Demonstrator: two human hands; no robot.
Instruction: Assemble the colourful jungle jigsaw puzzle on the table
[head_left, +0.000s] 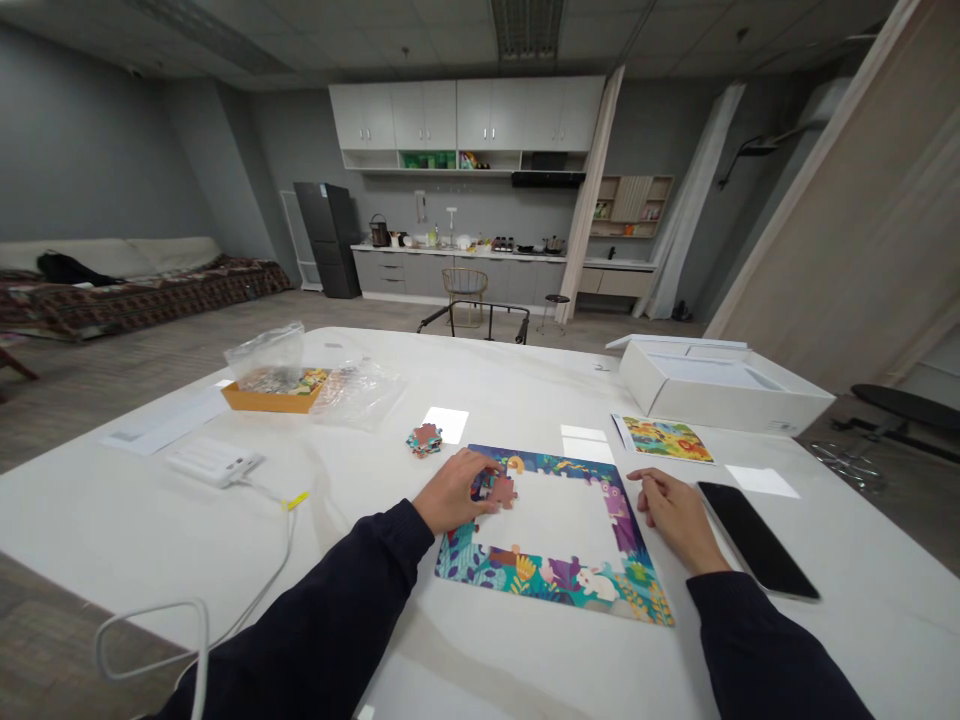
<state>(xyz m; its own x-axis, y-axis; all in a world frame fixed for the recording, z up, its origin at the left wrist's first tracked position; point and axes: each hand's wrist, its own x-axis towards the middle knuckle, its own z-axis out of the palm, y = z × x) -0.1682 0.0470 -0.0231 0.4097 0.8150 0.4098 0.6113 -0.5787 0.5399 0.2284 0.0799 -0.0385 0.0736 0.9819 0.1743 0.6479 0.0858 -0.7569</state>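
Note:
A jigsaw puzzle with a colourful forest-and-animal border lies on the white table, its middle showing bare white. At its left inner edge my left hand pinches a reddish-brown puzzle piece between thumb and fingers. Just beyond that hand is a small pile of puzzle pieces. My right hand rests beside the puzzle's right edge, holding nothing, with its index finger reaching out and the other fingers loosely bent. A black smartphone lies to the right of it.
An orange tray with more pieces and clear plastic bags sits at the far left. Nearer are a white power bank and its cable. A picture card and an opened white box stand at the right.

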